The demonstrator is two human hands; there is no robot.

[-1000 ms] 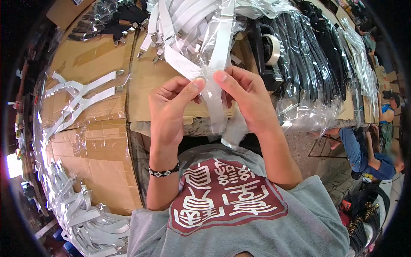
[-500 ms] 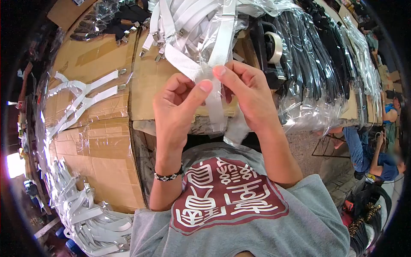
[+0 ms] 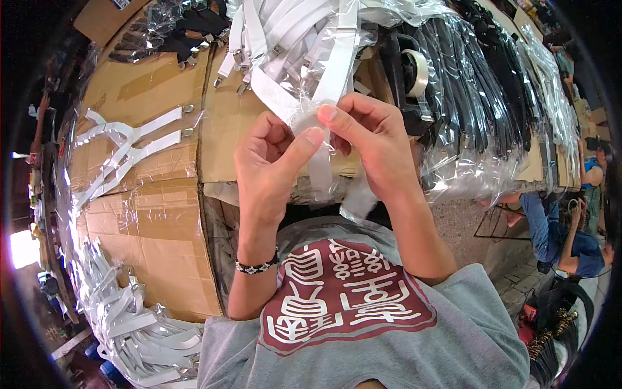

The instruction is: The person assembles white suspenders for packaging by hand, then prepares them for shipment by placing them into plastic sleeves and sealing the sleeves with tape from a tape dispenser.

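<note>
A white elastic strap (image 3: 336,71) in thin clear plastic runs down from the heap to my fingers, its lower part hanging below them. My left hand (image 3: 272,155) pinches the plastic and strap between thumb and fingers. Close beside it, my right hand (image 3: 369,133) pinches the same bundle from the other side. Just beyond my hands lies a heap of white straps (image 3: 291,32) with metal clips. A clear plastic flap (image 3: 357,198) hangs at the table edge near my right wrist.
White crossed suspenders (image 3: 126,146) lie on cardboard (image 3: 149,223) at the left. More bagged white straps (image 3: 142,337) are piled at lower left. A tape dispenser (image 3: 414,72) stands beside bagged black straps (image 3: 473,91). A person (image 3: 573,243) sits at the far right.
My right fingertips have shifted slightly left, and both thumbs are still close together on the plastic. The plastic at the pinch looks more folded.
</note>
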